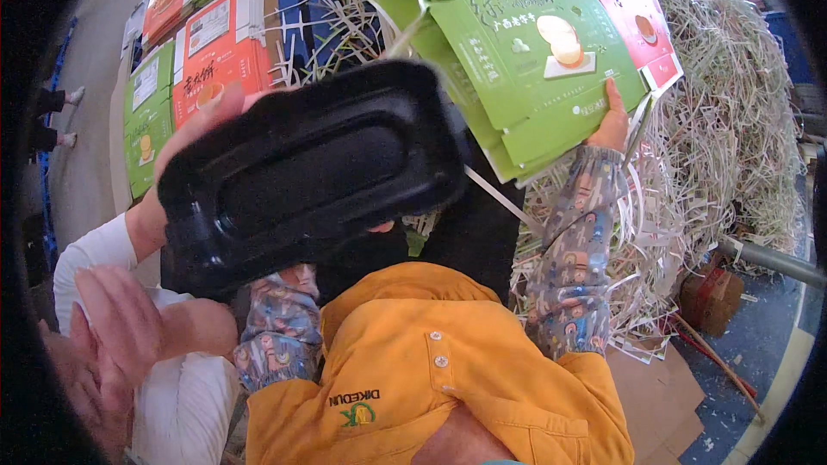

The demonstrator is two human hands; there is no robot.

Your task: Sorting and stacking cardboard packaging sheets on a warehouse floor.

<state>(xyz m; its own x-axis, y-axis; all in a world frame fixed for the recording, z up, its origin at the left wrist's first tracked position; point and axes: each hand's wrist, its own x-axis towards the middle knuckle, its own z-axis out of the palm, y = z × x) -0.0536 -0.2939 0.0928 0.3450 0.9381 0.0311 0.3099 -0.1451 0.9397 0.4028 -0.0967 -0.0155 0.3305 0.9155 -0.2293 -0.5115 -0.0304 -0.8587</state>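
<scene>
Nearest the lens: black tray [314,168], glossy, ribbed, rounded corners, tilted across the middle of the view. A co-worker's hand [211,116] is at its left end, partly behind it.

Left hand [381,226]: almost wholly hidden by the tray, only a scrap of skin at its lower edge. Grip and contents: cannot tell.

Right hand [610,125]: closed on the lower right edge of the green carton [508,73], one finger extended on the printed face, thumb not visible. Carton is flat, raised at upper right in front of the shredded paper [732,120].

Handling (judged): light, thin card; stiff across the panels, limp at the creases. Coated face probably a little slick. Flaps and corners would bend or tear first. Best hold: a broad pinch at a solid panel edge, clear of the tabs, with support below so the sheet does not sag.

Appearance: bright green, dark brush lettering, picture of round pale cakes on a white square, pale cut edges, creased side flaps. A pink panel [633,4] adjoins at right; separate sheet or not, unclear.
</scene>
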